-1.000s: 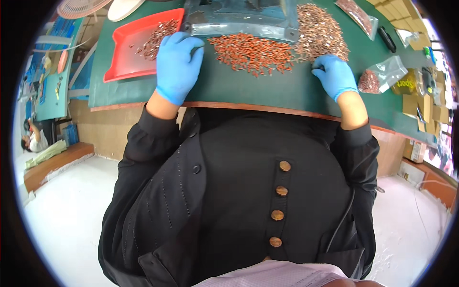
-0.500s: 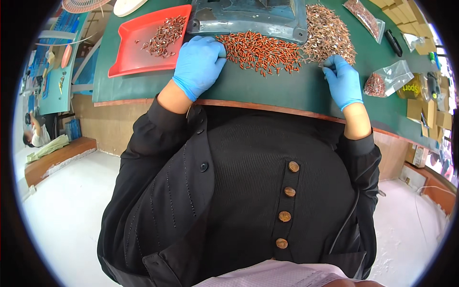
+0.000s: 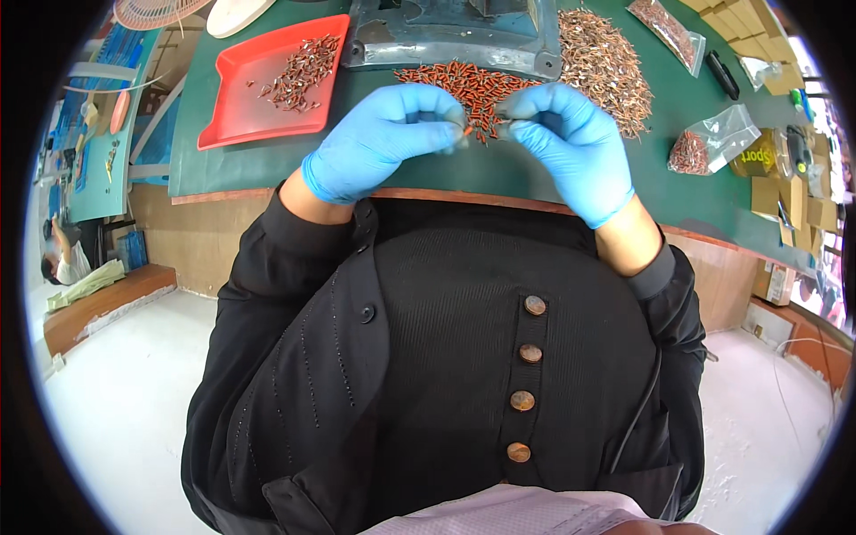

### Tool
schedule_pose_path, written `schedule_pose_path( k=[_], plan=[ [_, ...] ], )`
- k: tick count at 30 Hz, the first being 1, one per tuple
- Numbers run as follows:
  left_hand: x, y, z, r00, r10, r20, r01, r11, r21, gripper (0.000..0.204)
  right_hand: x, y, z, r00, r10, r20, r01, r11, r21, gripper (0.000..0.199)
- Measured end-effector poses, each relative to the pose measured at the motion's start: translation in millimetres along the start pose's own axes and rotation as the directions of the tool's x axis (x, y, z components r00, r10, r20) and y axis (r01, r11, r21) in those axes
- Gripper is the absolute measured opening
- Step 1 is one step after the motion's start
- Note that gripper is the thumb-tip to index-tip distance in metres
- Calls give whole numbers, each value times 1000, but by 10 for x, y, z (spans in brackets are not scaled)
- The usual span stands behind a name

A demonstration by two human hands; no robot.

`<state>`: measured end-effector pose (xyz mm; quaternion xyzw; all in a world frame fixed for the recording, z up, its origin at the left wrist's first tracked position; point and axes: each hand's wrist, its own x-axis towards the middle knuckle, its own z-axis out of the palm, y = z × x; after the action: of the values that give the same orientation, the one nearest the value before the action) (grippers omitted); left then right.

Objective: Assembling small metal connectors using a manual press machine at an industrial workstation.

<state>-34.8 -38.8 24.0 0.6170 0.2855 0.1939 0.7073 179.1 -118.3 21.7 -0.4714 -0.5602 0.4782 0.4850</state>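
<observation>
Both my hands wear blue gloves and meet above the near edge of the green table mat [image 3: 267, 160]. My left hand [image 3: 388, 138] pinches a small orange sleeve piece [image 3: 467, 131] at its fingertips. My right hand [image 3: 566, 138] is closed on a small metal piece right beside it, fingertips almost touching the left ones. Just behind the hands lies a heap of orange sleeve pieces [image 3: 468, 82]. A bigger heap of coppery metal terminals [image 3: 599, 53] lies to the right of it.
A red tray [image 3: 232, 107] with several assembled pieces sits at the left. A grey machine base [image 3: 450, 36] stands behind the heaps. Clear bags of parts [image 3: 713, 143] and a black tool [image 3: 720, 76] lie at right. Another person sits far left.
Both hands have left the table surface and come together in the middle, each now pinching a small piece; before they were spread apart on the heaps.
</observation>
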Motion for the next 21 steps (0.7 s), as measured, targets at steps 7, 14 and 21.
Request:
schedule_pose_path(
  k=[7,14,21],
  plan=[
    [57,93,72,954,-214,208,273,908,-318,14,15,-140,128,998,-38,53,42,997,-70,12],
    [227,104,128,993,-116,0,104,887,-449,13,293,-82,213,970,40,-239,-36,999,20,8],
    [439,192,53,872,372,-318,-239,891,386,13,654,-137,212,938,117,-325,-53,979,198,8]
  ],
)
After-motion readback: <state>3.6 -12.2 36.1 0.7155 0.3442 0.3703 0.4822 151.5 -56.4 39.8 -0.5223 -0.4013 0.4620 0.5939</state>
